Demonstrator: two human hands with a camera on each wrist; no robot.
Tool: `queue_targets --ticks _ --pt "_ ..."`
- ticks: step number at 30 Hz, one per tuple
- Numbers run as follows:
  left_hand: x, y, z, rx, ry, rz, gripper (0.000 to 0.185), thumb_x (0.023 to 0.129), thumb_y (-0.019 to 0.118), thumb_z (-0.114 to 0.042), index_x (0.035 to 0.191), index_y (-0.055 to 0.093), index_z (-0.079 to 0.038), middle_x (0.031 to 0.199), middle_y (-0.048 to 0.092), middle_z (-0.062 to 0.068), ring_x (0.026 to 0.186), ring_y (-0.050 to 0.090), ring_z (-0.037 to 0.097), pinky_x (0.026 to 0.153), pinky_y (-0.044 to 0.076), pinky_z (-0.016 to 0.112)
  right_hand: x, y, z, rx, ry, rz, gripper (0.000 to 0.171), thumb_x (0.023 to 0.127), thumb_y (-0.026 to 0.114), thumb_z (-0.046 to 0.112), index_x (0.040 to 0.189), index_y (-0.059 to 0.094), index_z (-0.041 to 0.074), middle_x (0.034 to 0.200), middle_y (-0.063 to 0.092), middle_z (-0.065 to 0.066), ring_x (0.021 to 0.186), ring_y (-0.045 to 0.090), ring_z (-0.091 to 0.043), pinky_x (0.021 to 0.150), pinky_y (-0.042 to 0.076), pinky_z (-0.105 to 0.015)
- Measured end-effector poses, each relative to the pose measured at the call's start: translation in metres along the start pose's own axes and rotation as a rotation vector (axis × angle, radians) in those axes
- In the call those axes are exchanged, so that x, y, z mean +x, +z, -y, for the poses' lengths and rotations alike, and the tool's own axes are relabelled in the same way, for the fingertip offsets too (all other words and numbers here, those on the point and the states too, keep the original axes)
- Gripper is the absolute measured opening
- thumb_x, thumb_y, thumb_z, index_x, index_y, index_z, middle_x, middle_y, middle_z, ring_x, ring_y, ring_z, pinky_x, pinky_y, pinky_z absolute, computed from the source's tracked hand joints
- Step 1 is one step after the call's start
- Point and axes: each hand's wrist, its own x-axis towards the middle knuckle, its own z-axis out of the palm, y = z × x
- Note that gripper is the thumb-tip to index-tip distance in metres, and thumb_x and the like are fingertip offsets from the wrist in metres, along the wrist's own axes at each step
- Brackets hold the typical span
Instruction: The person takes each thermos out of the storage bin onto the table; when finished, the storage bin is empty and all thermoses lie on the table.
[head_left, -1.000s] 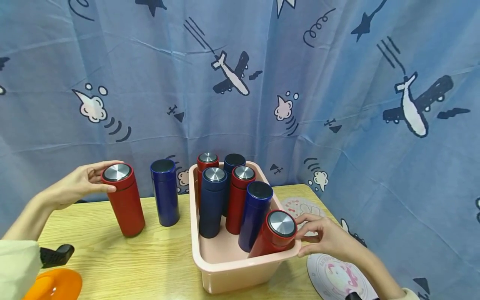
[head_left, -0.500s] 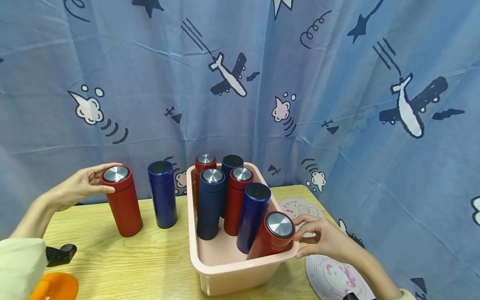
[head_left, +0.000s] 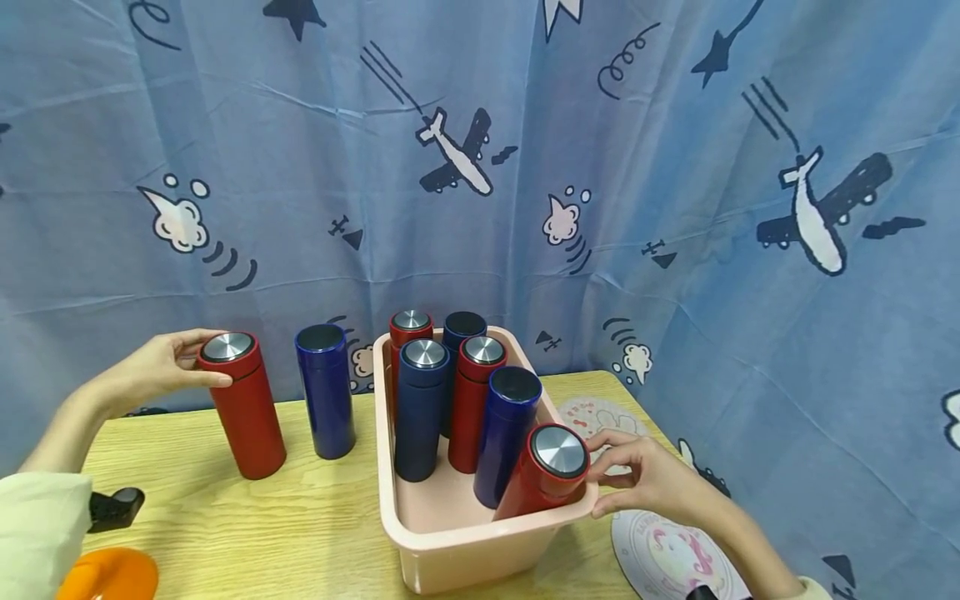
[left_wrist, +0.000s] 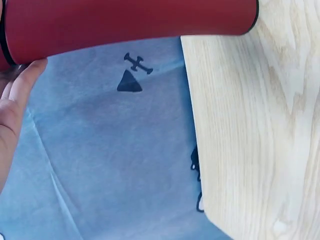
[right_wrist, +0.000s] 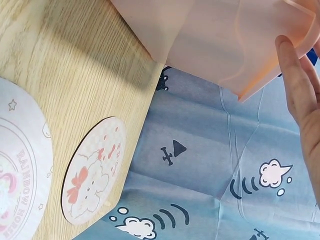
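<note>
In the head view my left hand [head_left: 161, 371] grips a red thermos [head_left: 246, 417] near its silver-topped lid, thumb in front and fingers behind. The thermos leans slightly left over the table. A blue thermos [head_left: 327, 396] stands upright just right of it. My right hand [head_left: 648, 471] holds the right rim of a pink plastic bin [head_left: 450, 537]. Its thumb presses the outer wall in the right wrist view, and its fingers reach over the rim, close to a tilted red thermos [head_left: 551, 467]. Several red and blue thermoses, including a dark blue one [head_left: 420, 417], stand in the bin.
Two round printed mats lie on the wooden table [head_left: 315, 533]: a rainbow horse one [head_left: 667, 554] at right front and a bunny one [right_wrist: 92, 172] behind. An orange object [head_left: 112, 575] sits at front left. A blue patterned curtain [head_left: 300, 208] hangs behind the table.
The head view has shifted slightly. My left hand and the red thermos top have moved a little left, so the thermos leans slightly more. My right hand stays at the bin's rim.
</note>
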Motion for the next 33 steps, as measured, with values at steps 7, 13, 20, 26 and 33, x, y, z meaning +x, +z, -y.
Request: queue_targets --ticks 7,13,20,26,33 --pt "0.004 0.002 0.001 -0.095 0.049 0.001 0.073 0.091 0.067 -0.016 0.145 0.026 0.010 0.136 0.044 0.034 0.098 0.048 -0.020 0.079 0.048 0.011 -0.001 -0.002 0.001 -0.007 -0.004 -0.005 0.019 0.078 0.077 0.003 0.096 0.071 -0.002 0.115 0.055 0.001 0.112 0.051 -0.001 0.087 0.052 -0.034" --pt "0.007 0.002 0.007 -0.136 0.090 0.007 0.069 0.093 0.064 -0.012 0.145 0.025 0.011 0.120 0.058 -0.007 0.100 0.048 -0.018 0.080 0.048 0.012 0.002 -0.002 0.003 -0.061 0.008 -0.013 0.020 0.077 0.078 0.007 0.095 0.072 0.001 0.113 0.056 -0.004 0.110 0.053 -0.002 0.086 0.053 -0.032" --pt "0.006 0.003 0.017 -0.166 0.087 0.027 0.068 0.096 0.060 -0.012 0.147 0.021 0.009 0.112 0.051 -0.028 0.102 0.048 -0.019 0.081 0.047 0.011 0.003 -0.002 0.002 -0.056 0.020 -0.017 0.021 0.076 0.079 0.007 0.095 0.072 0.000 0.112 0.056 -0.008 0.109 0.054 -0.003 0.086 0.053 -0.033" --pt "0.006 0.007 0.021 -0.232 0.155 0.071 0.065 0.097 0.056 -0.008 0.148 0.019 0.008 0.119 0.051 -0.028 0.109 0.047 -0.018 0.084 0.046 0.010 0.000 0.000 0.001 -0.035 0.022 -0.014 0.021 0.076 0.079 0.007 0.094 0.071 -0.001 0.113 0.056 -0.006 0.110 0.053 -0.002 0.086 0.053 -0.033" --pt "0.016 0.006 0.018 -0.264 0.155 0.095 0.065 0.097 0.055 -0.005 0.148 0.016 0.009 0.121 0.049 -0.029 0.110 0.044 -0.020 0.085 0.044 0.008 -0.002 0.000 0.001 -0.033 0.029 -0.020 0.021 0.076 0.079 0.007 0.094 0.071 -0.001 0.114 0.055 -0.010 0.110 0.054 -0.004 0.086 0.053 -0.033"
